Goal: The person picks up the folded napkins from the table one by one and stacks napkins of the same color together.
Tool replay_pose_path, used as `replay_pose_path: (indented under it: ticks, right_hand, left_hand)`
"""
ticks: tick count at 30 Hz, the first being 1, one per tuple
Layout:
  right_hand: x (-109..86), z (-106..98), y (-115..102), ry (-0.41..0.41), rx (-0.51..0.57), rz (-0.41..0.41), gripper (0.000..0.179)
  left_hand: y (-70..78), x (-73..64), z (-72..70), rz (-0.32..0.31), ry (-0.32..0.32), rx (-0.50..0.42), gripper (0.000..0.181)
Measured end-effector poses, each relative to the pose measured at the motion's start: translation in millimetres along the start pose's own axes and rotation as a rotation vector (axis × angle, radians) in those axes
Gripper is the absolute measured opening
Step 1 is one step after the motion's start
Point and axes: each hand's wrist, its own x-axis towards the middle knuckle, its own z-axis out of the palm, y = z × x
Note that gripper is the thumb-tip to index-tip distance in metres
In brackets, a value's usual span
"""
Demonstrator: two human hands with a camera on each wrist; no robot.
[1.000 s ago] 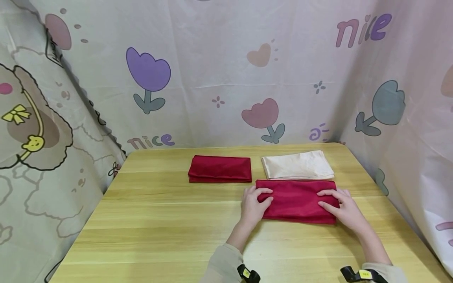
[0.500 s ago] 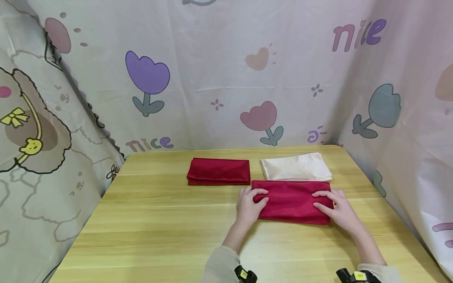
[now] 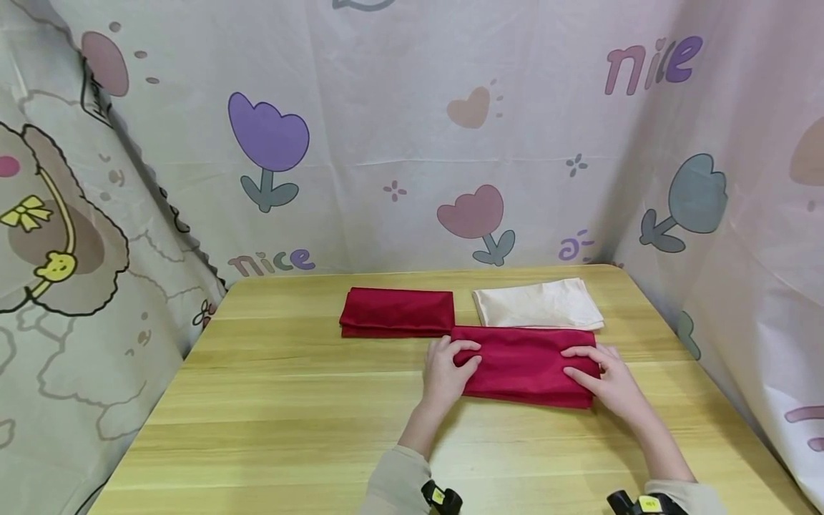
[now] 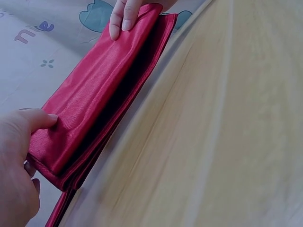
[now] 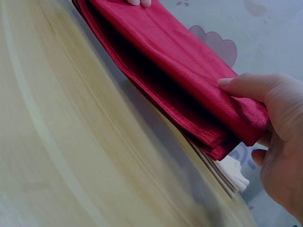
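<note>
A folded red cloth [image 3: 521, 368] with a satin sheen is held between both hands at the right of the table. My left hand [image 3: 444, 375] pinches its left end, thumb on top and other fingers going underneath in the left wrist view. On the opposite end, my right hand [image 3: 614, 383] grips it the same way; the right wrist view shows that thumb [image 5: 236, 86] on the upper face. Along the near side the folded layers part in a dark gap. A shadow lies on the wood below, and the cloth looks slightly raised.
Another folded red cloth [image 3: 398, 312] lies behind and to the left, close to the held one's corner. A folded cream cloth [image 3: 541, 304] lies directly behind. The wooden table [image 3: 257, 415] is bordered by printed fabric curtains [image 3: 373, 129].
Both hands have shifted a little to the left with the red cloth between them, bringing its left corner close to the other red cloth. The head view has tilted slightly too.
</note>
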Motion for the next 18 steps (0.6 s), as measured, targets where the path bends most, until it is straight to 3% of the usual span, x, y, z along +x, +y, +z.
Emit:
replay_pose_path:
  ticks: [18]
  right_hand:
    - [3.3, 10, -8, 0.023, 0.038, -0.029, 0.025]
  left_hand:
    - [-4.1, 6.6, -14.4, 0.025, -0.009, 0.025, 0.015]
